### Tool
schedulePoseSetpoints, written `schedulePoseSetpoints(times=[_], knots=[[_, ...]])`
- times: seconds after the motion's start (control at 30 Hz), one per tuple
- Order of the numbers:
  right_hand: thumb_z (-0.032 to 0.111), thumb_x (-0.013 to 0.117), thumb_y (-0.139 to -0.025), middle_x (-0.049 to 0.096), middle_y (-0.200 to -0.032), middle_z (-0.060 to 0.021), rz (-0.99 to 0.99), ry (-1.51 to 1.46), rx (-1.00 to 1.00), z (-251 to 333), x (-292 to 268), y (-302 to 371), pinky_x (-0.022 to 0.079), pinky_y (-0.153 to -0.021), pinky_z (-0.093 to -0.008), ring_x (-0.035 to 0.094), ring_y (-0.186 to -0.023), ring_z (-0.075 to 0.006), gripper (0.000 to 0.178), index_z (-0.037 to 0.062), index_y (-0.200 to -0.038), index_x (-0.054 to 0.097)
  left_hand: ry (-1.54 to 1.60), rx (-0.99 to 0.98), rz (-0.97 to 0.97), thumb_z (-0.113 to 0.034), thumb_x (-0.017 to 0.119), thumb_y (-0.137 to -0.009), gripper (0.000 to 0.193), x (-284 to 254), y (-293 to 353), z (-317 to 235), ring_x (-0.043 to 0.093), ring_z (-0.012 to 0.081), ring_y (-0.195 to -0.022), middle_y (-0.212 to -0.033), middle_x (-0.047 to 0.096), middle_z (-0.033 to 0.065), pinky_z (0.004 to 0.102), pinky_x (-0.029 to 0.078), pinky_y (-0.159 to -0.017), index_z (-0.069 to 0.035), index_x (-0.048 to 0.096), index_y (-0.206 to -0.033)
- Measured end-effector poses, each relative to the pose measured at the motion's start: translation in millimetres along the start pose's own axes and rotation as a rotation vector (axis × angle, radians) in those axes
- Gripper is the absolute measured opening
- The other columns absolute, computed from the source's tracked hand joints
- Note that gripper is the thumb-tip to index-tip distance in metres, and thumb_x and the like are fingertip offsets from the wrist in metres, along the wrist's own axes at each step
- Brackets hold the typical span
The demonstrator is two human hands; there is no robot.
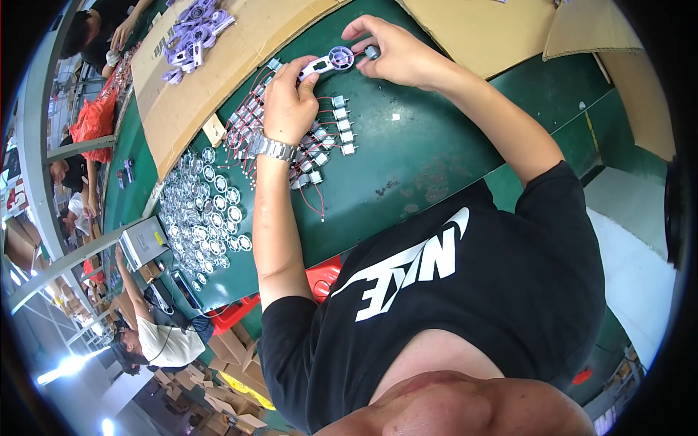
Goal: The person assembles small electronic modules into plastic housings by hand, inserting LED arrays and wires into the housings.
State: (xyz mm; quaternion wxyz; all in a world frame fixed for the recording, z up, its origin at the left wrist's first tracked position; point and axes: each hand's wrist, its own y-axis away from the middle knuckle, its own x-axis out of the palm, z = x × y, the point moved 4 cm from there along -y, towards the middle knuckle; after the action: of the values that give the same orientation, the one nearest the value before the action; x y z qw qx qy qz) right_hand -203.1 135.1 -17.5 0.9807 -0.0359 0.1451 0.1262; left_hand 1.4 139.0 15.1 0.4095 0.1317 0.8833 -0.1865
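Observation:
My left hand (289,105), with a metal watch on its wrist, grips a white and lilac plastic fan housing (318,67) by its narrow end. The round, spoked ring of that housing (340,58) points toward my right hand (401,57). Between the thumb and fingers of the right hand is a small silver motor (372,52), just beside the ring. A thin wire seems to run from the motor toward the ring. Below my left hand, several silver motors (342,114) with red wires lie in rows on the green table (407,138), partly hidden by the wrist.
Many clear and silver round rings (211,211) cover the table's left side. Lilac housings (193,40) are heaped on a cardboard sheet (153,87) at the far left. More cardboard (472,36) borders the far right. Other people (163,341) work along the left.

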Motion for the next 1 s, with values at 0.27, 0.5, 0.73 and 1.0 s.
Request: schedulePoseSetpoints(times=[0.27, 0.5, 0.73, 1.0], knots=[[0.003, 0.069, -0.091, 0.066, -0.125, -0.0242, -0.088, 0.482, -0.294, 11.1, 5.1, 17.0, 0.057, -0.086, -0.0423, 0.068, -0.108, -0.0384, 0.049, -0.0004, -0.137, 0.053, -0.031, -0.028, -0.018, -0.005, 0.064, -0.091, 0.023, 1.9, 0.1, -9.0, 0.067, 0.0381, -0.086, -0.096, 0.069, 0.0202, 0.0449, 0.053, -0.079, -0.005, 0.069, -0.114], [0.009, 0.076, -0.089, 0.066, -0.103, -0.0099, -0.138, 0.206, -0.352, 8.0, 5.9, 17.4, 0.058, -0.075, -0.0325, 0.069, -0.08, -0.0221, 0.024, 0.0006, -0.11, 0.071, -0.038, 0.005, -0.052, -0.005, 0.064, -0.09, 0.023, 7.7, 1.5, -10.2, 0.066, 0.0392, -0.086, -0.095, 0.068, 0.02, 0.0461, 0.053, -0.079, -0.005, 0.069, -0.113], [0.006, 0.078, -0.087, 0.07, -0.104, -0.011, -0.116, -0.036, 0.015, -25.2, -0.4, 4.5, 0.058, -0.077, -0.031, 0.07, -0.085, -0.017, 0.027, -0.0007, -0.111, 0.068, -0.128, 0.03, -0.084, -0.006, 0.064, -0.092, 0.025, 13.8, 6.1, -18.6, 0.067, 0.0361, -0.082, -0.096, 0.068, 0.0204, 0.0436, 0.053, -0.076, -0.004, 0.069, -0.116], [0.004, 0.08, -0.081, 0.071, -0.1, -0.0121, -0.247, 0.319, -0.026, 0.0, -1.7, 17.0, 0.057, -0.077, -0.034, 0.07, -0.09, -0.0211, 0.035, 0.0017, -0.114, 0.07, -0.273, 0.114, -0.148, -0.007, 0.064, -0.091, 0.026, 22.6, 14.4, -39.5, 0.062, 0.0402, -0.09, -0.095, 0.064, 0.0192, 0.0481, 0.05, -0.079, -0.003, 0.068, -0.116]])
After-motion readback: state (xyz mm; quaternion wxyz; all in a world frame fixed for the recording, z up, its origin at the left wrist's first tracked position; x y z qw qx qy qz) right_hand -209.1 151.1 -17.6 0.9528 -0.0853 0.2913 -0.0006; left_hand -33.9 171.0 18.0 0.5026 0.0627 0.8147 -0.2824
